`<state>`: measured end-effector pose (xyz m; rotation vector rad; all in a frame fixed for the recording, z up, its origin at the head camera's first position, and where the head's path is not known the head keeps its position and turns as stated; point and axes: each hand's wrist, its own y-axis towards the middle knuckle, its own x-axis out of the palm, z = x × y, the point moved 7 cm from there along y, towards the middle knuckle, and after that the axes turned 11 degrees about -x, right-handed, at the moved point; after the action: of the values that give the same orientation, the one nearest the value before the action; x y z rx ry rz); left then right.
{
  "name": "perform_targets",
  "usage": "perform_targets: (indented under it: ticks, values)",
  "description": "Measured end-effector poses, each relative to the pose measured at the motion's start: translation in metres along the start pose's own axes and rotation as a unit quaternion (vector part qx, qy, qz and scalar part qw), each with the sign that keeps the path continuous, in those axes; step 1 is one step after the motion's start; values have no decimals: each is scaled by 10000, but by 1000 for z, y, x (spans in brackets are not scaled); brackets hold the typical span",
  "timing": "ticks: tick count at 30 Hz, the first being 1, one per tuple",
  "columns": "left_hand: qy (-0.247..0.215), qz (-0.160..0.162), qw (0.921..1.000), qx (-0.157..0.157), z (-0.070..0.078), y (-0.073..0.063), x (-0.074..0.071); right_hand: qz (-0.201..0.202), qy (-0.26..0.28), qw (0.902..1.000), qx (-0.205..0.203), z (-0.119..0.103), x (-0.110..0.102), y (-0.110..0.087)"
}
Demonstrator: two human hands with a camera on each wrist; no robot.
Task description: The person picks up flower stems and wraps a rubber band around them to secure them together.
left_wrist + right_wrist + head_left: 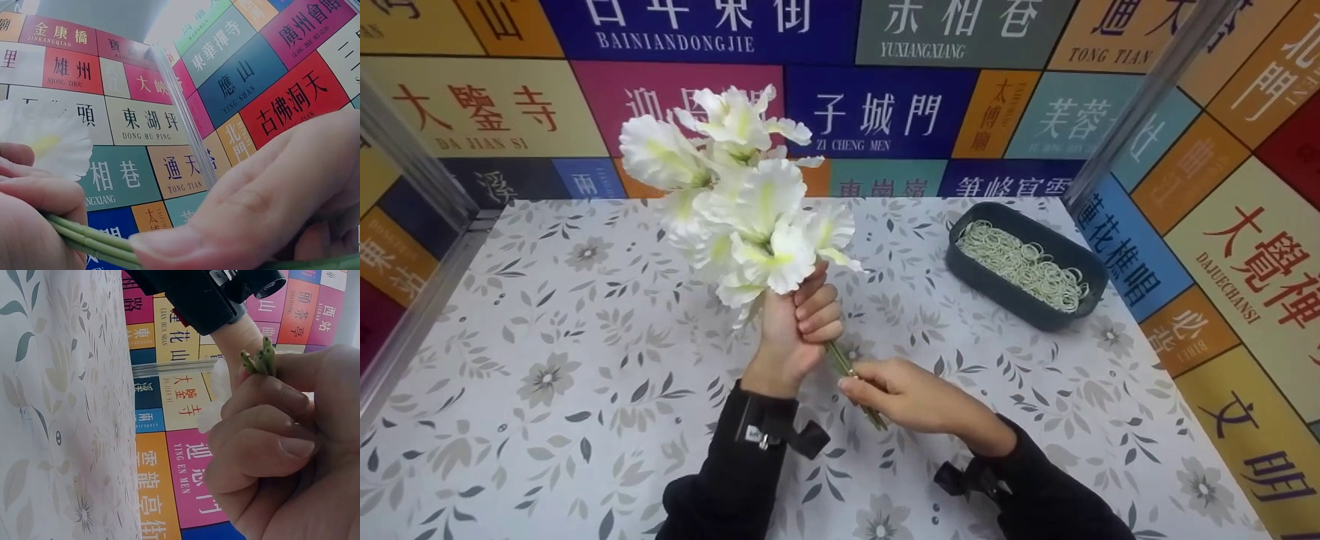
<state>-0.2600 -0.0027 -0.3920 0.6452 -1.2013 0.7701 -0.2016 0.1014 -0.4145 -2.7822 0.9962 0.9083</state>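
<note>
A bunch of white artificial flowers with yellow-green centres is held upright, tilted to the left, above the table. My left hand grips its stems just below the blossoms. Lower down, my right hand pinches the green stems between thumb and fingers. Seen from the right wrist, the cut stem ends poke out past the curled fingers of the right hand. The left wrist view shows the stems running from one hand to the other. Whether a band circles the stems is hidden by the fingers.
A dark oblong tub full of pale rubber bands stands at the right rear of the table. The table has a floral cloth. Panels with coloured name signs enclose the back and sides.
</note>
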Motion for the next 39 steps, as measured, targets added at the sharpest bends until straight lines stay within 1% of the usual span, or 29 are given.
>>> perform_targets:
  ticks: [2, 5, 10, 12, 14, 16, 18, 21, 24, 26, 27, 28, 30, 31, 33, 35, 36, 38, 39]
  values:
    - [115, -9, 9999, 58, 0, -2, 3, 35, 29, 10000, -35, -1, 0, 0]
    - [271, 81, 9995, 168, 1, -3, 6, 134, 78, 9998, -82, -2, 1, 0]
    - [495, 309, 9977, 356, 2, -6, 10, 446, 161, 9987, -206, -1, 2, -1]
    - [665, 429, 9959, 428, 1, -8, 12, 575, 202, 9978, -265, -1, 3, -3]
    - [929, 557, 9929, 500, 0, -9, 15, 673, 257, 9968, -347, -1, 3, -5]
    - [1266, 697, 9877, 595, -1, -9, 17, 766, 328, 9958, -393, -2, 3, -6]
    - [1624, 854, 9809, 652, -2, -8, 18, 849, 472, 9945, -386, -1, 2, -8]
    - [2222, 1077, 9666, 692, -4, -7, 21, 1019, 713, 9915, -371, -1, -3, -9]
    - [2861, 1184, 9484, 681, -5, -8, 26, 1194, 901, 9881, -347, -2, -9, -10]
    - [3263, 1222, 9345, 722, -5, -8, 28, 1290, 950, 9866, -294, -2, -12, -11]
    - [3474, 1255, 9262, 759, -5, -9, 30, 1324, 969, 9861, -255, -1, -14, -12]
    - [3693, 1299, 9167, 801, -5, -9, 31, 1352, 986, 9856, -223, -1, -15, -13]
    - [4181, 1383, 8932, 907, -4, -10, 32, 1409, 974, 9851, -159, 0, -18, -14]
    - [4445, 1402, 8792, 989, -4, -10, 32, 1442, 969, 9847, -152, -1, -19, -14]
    - [4979, 1442, 8471, 1171, -3, -11, 34, 1503, 1014, 9833, -145, -1, -22, -15]
    - [5471, 1511, 8115, 1390, -2, -11, 34, 1569, 1053, 9819, -147, -1, -24, -15]
    - [5664, 1541, 7954, 1508, -1, -11, 35, 1600, 1094, 9809, -143, 0, -25, -15]
    - [6044, 1646, 7588, 1784, 0, -12, 35, 1655, 1172, 9791, -127, 0, -27, -15]
    - [6195, 1702, 7419, 1920, 0, -12, 35, 1679, 1199, 9784, -109, 1, -28, -14]
